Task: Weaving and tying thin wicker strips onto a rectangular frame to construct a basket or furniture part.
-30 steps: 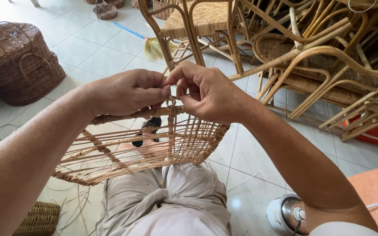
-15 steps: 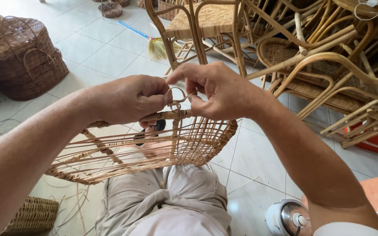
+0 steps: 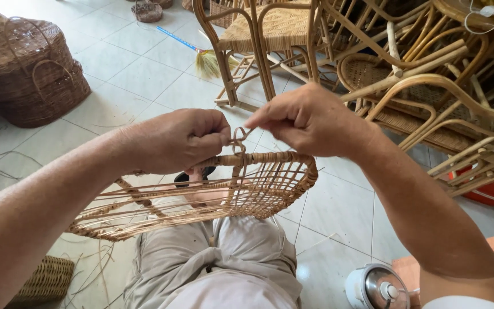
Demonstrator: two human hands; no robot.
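Note:
An unfinished woven rattan basket rests over my knees, its open lattice facing up. My left hand is closed on the basket's wrapped rim. My right hand pinches a thin rattan strip, which forms a small loop just above the rim between both hands. The strip's far end is hidden under my fingers.
A large lidded wicker basket stands at the far left. Rattan chairs and stacked chair frames crowd the back right. A small broom lies on the tiled floor. A white pot with a lid sits by my right elbow, a small basket at lower left.
My right hand has moved right and away from the left, drawing the strip out into a visible loop above the rim. The basket has shifted slightly with it.

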